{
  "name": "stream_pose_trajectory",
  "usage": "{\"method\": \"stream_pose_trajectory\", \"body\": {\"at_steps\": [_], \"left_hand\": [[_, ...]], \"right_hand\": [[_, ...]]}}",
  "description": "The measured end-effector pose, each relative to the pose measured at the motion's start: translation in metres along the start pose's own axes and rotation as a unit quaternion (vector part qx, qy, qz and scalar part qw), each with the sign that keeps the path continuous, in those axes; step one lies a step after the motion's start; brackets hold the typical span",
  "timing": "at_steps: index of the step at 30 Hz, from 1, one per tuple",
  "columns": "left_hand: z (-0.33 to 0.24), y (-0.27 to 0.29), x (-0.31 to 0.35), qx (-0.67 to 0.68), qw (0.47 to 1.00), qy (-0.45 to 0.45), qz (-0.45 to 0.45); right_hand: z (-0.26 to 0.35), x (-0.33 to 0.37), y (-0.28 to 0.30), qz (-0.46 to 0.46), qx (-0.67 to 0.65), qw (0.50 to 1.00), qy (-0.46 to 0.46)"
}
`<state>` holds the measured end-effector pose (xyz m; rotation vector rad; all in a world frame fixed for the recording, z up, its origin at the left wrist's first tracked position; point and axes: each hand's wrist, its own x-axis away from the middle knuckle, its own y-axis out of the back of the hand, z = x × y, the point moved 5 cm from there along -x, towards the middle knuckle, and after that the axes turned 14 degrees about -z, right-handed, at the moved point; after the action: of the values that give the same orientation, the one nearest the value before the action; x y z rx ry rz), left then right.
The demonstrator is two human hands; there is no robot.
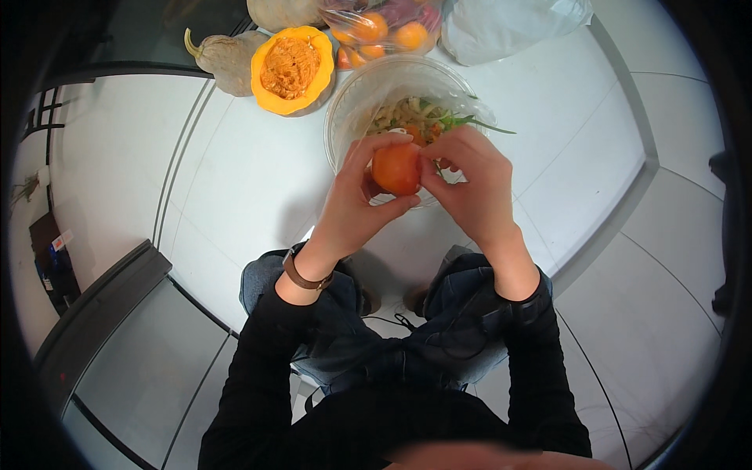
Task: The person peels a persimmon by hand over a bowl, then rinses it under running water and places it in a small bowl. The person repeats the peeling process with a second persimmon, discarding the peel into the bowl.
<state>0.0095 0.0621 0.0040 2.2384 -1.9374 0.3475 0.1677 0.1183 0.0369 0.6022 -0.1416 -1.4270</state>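
White floor (556, 94) is showing below; left grip (356, 192) is cupping the fruit (397, 169), right grip (476, 174) is pinching its right side.

The round fruit (396, 169) looks smooth, the jeans (462, 317) matt denim.

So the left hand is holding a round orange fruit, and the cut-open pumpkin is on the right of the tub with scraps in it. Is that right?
Not quite: the cut-open pumpkin is on the left of the tub with scraps in it, as the head view shows. The left hand is indeed holding a round orange fruit.
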Motion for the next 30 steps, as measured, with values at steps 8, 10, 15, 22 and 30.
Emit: {"method": "stream_pose_trajectory", "body": {"at_steps": [8, 10, 15, 22, 30], "left_hand": [[0.0, 0.001, 0.003, -0.005, 1.0, 0.022, -0.017], [0.001, 0.001, 0.001, -0.024, 0.999, -0.007, -0.03], [-0.004, 0.004, -0.004, -0.017, 0.997, -0.057, -0.054], [-0.006, 0.008, -0.001, 0.145, 0.986, 0.067, -0.04], [-0.002, 0.009, -0.003, 0.003, 0.988, -0.086, -0.129]], "right_hand": [[-0.033, 0.005, -0.011, 0.057, -0.229, 0.92, -0.312], [-0.036, 0.012, -0.014, 0.071, -0.305, 0.869, -0.384], [-0.041, 0.018, -0.02, 0.1, -0.39, 0.78, -0.479], [-0.034, 0.01, -0.008, 0.079, -0.253, 0.896, -0.356], [0.011, 0.006, -0.001, -0.019, -0.075, 0.995, -0.064]]}}
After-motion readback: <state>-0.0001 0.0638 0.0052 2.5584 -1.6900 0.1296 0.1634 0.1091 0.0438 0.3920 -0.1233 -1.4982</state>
